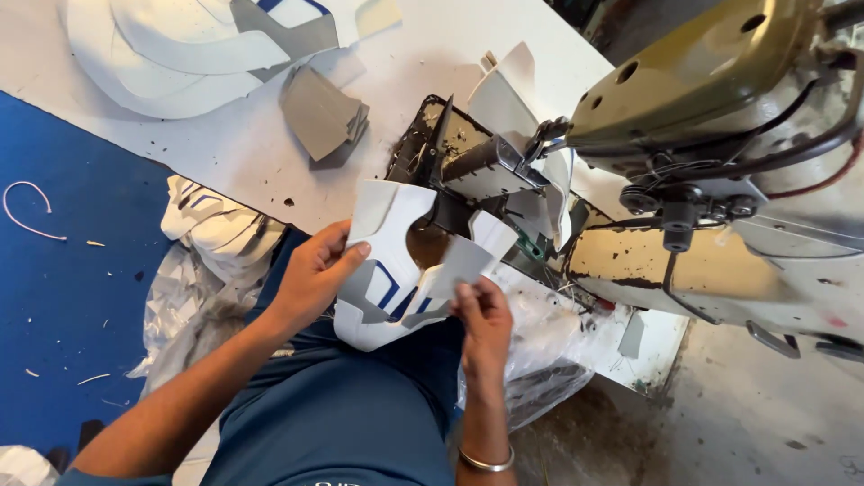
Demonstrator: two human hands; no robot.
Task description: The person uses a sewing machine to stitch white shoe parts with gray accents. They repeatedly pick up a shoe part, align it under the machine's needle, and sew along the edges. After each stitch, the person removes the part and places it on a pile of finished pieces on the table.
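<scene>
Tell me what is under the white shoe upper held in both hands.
Under the white shoe upper shows blue clothing on the lap; its far edge hides part of the sewing machine's post.

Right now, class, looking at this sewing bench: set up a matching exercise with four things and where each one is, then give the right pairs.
Things:
1. left hand
2. right hand
3. grey pieces
4. white cord

Places:
A. on the blue floor
B. stacked on the white table
C. pinching the grey tab
D. gripping the left edge of the white shoe upper

Pairs: 1-D, 2-C, 3-B, 4-A
</scene>
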